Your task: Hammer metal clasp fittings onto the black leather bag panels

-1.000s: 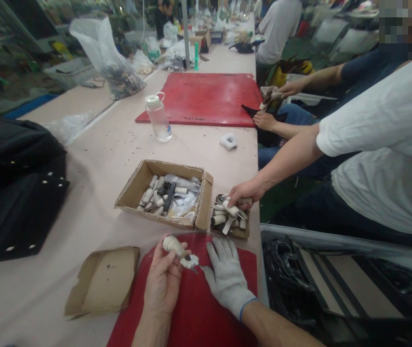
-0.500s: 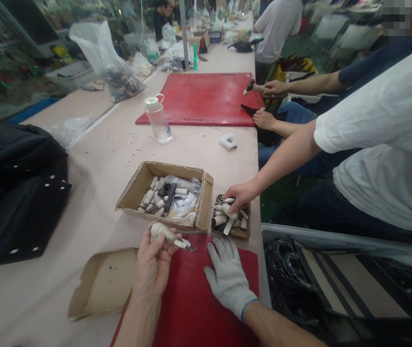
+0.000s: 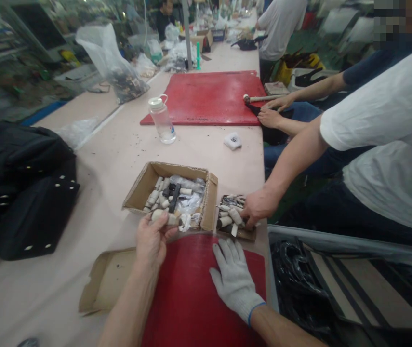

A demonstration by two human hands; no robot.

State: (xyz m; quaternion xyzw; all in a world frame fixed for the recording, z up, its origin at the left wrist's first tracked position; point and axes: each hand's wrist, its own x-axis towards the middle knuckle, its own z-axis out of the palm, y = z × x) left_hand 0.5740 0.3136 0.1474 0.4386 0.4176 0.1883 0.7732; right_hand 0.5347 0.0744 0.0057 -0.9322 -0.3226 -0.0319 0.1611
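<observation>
Holding thick, cream-coloured tool point(image 3: 171, 220), crumpled white material point(image 3: 185, 223) at one end.

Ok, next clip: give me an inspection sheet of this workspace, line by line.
Surface: pale table with dark specks; red mat at the near edge.
Job's things: pale wrapped tool in hand; larger cardboard box and smaller box, both holding similar pieces.
Clutter: bottle, small white object, shallow cardboard tray, black fabric item.
Hands: left hand grips the wrapped tool; right hand, gloved, lies flat on the mat.
Cables: pale line hanging near the post; cannot tell if it is one.
Surroundings: a co-worker's hand at the smaller box; another person with a hammer by the far red board.
</observation>
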